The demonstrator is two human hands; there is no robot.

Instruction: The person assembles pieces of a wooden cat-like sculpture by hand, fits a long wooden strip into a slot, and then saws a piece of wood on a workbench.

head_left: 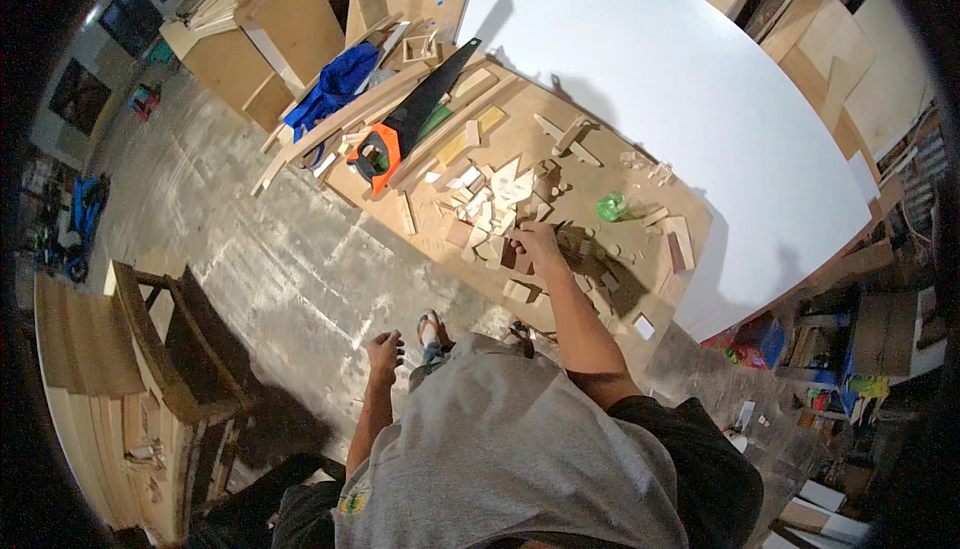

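One hand, your left hand (384, 351), hangs half-curled, apparently empty, at lower centre-left; your right hand (537, 246) reaches, arm extended, to the wood pieces (483, 215) mid-frame, its grip unclear. Upper left of centre, the handsaw (411, 114) lies among planks, probably set aside from them.

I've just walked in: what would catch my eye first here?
Probably the large white panel, which fills much of the upper right. Next comes the handsaw with its bright orange handle, to the upper left of the scattered wood pieces on the worktable. The person's right hand is at those pieces, left of a small, green, see-through object.
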